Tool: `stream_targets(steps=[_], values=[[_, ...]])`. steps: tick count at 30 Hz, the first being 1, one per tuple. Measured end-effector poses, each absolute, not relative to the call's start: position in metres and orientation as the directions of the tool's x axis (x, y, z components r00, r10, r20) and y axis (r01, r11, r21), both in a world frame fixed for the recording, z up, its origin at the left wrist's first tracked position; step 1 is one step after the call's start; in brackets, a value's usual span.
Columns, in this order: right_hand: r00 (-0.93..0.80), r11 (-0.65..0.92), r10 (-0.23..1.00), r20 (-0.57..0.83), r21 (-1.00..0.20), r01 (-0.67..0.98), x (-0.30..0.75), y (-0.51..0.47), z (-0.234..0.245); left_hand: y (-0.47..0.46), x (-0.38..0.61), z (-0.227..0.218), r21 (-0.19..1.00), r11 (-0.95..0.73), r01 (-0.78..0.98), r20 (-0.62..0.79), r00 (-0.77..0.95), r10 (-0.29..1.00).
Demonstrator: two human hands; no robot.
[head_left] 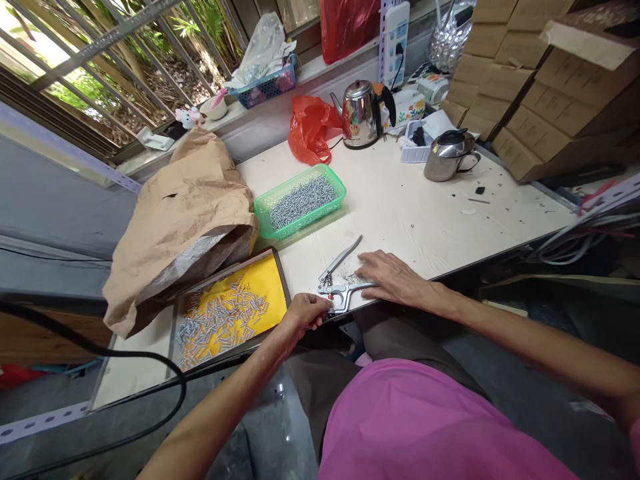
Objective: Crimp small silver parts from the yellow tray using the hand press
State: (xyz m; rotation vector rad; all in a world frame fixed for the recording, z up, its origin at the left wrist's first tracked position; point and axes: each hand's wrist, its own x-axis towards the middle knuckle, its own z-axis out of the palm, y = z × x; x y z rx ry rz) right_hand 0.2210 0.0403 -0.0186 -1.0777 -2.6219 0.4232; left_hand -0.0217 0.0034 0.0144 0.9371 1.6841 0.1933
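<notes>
Metal hand-press pliers [345, 291] lie at the table's front edge, with their handles spread wide and a spring near the pivot. My right hand [393, 277] is closed around the end of the lower handle; the upper handle [345, 256] stands free. At the jaw end, beside a small red part, my left hand [307, 312] pinches with thumb and fingers. Whatever sits between those fingertips is too small to make out. Left of it, a shallow tray [281, 283] with a yellow lining holds many small metal pins [220, 317]. A green plastic basket [270, 228] behind holds more small metal pieces [303, 203].
A crumpled brown paper bag [185, 213] leans over the tray's back. Farther off are a red plastic bag [313, 130], a steel kettle [360, 117], a metal pot [447, 157] and stacked cardboard boxes [555, 100]. A black cable [100, 347] loops at the left.
</notes>
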Motion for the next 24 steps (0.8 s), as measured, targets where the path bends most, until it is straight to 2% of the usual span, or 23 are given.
stream_targets(steps=[3,8,17,19,21,24], values=[[-0.702,0.682,0.708,0.076,-0.329,0.653,0.223,0.062,-0.013,0.002,-0.021,0.015,0.566,0.669,0.482,-0.748,-0.041,0.663],[-0.780,0.736,0.622,-0.063,-0.291,0.611,0.214,0.090,-0.002,0.001,-0.020,0.017,0.567,0.682,0.462,-0.746,-0.063,0.663],[-0.761,0.735,0.646,-0.058,-0.222,0.641,0.206,0.085,0.008,-0.001,-0.020,0.014,0.555,0.685,0.471,-0.744,-0.086,0.662],[-0.760,0.734,0.648,-0.052,-0.223,0.641,0.206,0.083,0.007,-0.004,-0.022,0.013,0.548,0.652,0.524,-0.722,-0.097,0.685],[-0.754,0.726,0.655,-0.043,-0.241,0.644,0.205,0.080,0.008,-0.010,-0.023,0.016,0.542,0.521,0.660,-0.610,-0.118,0.784],[-0.744,0.709,0.668,-0.029,-0.280,0.647,0.201,0.074,0.011,-0.013,-0.019,0.018,0.485,0.132,0.864,-0.238,-0.015,0.971]])
